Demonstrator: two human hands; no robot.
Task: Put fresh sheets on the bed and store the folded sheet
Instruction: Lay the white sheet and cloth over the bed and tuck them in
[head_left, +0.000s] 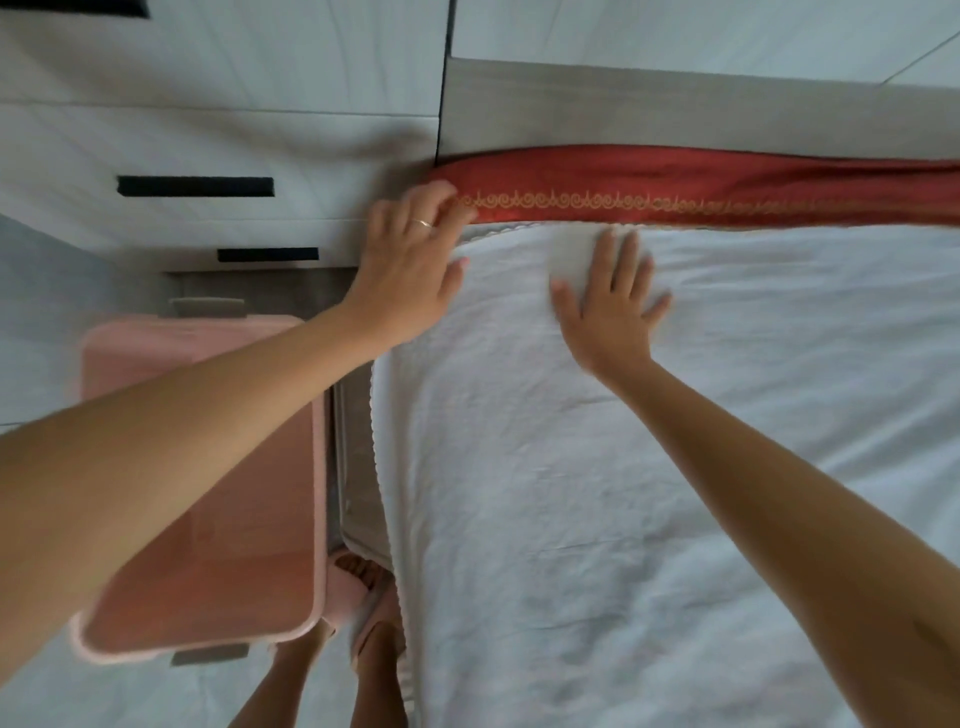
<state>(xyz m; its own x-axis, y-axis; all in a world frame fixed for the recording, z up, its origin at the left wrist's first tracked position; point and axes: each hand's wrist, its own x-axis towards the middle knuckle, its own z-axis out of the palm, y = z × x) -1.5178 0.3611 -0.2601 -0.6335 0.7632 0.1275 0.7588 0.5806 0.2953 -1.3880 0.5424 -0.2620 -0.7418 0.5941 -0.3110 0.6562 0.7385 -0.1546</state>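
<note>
Both hands are working the top left corner of the bed, seen from the head camera looking straight down. Right hand (610, 296) is lying flat on the white sheet (649, 493), fingers spread wide and straight, palm pressing down just below the sheet's upper edge. Left hand (410, 265) is reaching across to the very corner, a ring showing on one finger, its fingertips landing on the end of the red cloth (701, 182) and its thumb resting on the white sheet; the fingers are blurred, so I cannot tell whether they are pinching the fabric or only touching it.

That white sheet is covering the bed, lightly creased, with its scalloped edge (375, 415) hanging down the left side. The red cloth, trimmed with a line of gold scrollwork, is running as a band along the top of the sheet, right against the grey headboard (675, 104).

Left of the bed, white drawers (218, 140) with dark slot handles are standing against the headboard's end. A pink lidded box (218, 493) is sitting on the floor just beside the bed, the left forearm crossing above it. Pink slippers (363, 587) are showing on the person's feet between the box and the bed.
</note>
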